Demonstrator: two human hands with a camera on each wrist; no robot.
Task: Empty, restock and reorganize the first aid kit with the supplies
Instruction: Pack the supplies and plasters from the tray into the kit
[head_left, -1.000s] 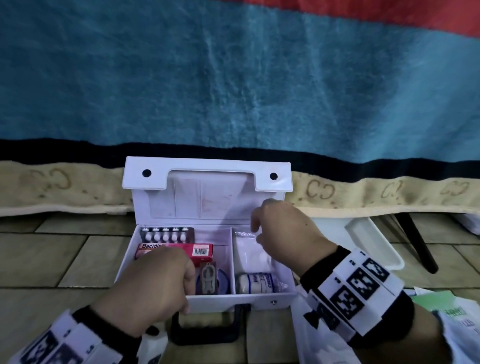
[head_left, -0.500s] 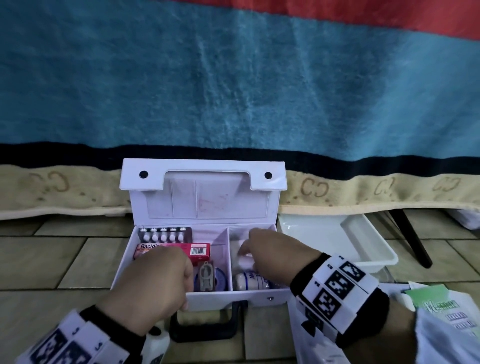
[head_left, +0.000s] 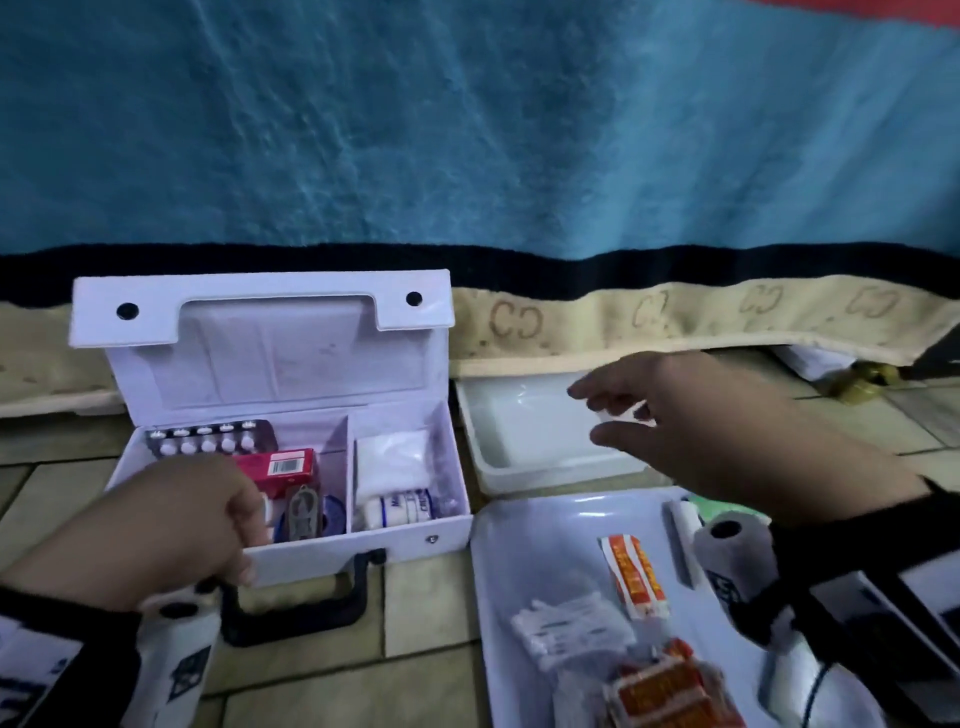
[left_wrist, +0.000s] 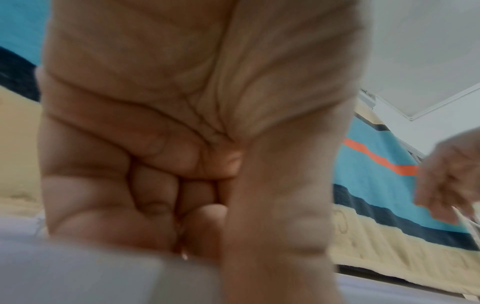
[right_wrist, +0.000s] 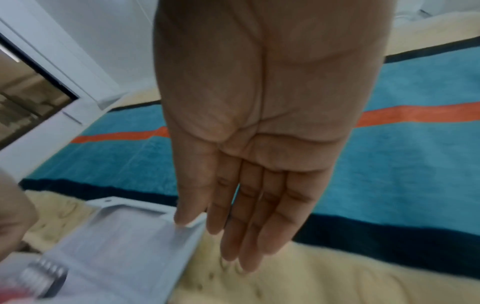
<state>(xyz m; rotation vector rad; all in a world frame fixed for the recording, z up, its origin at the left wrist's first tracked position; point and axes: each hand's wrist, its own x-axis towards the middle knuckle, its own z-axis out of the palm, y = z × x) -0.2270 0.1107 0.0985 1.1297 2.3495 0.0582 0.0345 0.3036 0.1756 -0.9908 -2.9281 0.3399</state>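
Observation:
The white first aid kit (head_left: 363, 551) stands open on the tiled floor, its lid (head_left: 291, 364) upright. The left compartment holds a blister pack (head_left: 208, 439), a red box (head_left: 283, 465) and a blue tape roll (head_left: 306, 514). The right one holds a white packet (head_left: 392, 457) and a bandage roll (head_left: 400, 506). My left hand (head_left: 244, 540) grips the kit's front wall, fingers curled over it (left_wrist: 161, 195). My right hand (head_left: 597, 413) hovers empty over a white tray (head_left: 519, 431), fingers straight (right_wrist: 249, 216).
A supply tray (head_left: 545, 545) at the front right holds orange plaster strips (head_left: 631, 571), a white packet (head_left: 571, 629), a grey roll (head_left: 727, 551) and an orange pack (head_left: 670, 686). A teal blanket (head_left: 467, 130) hangs behind. The kit's black handle (head_left: 296, 618) lies on the floor.
My right hand left the kit's right compartment and moved right, above the empty white tray. My left hand kept its grip on the front wall. The view shifted right.

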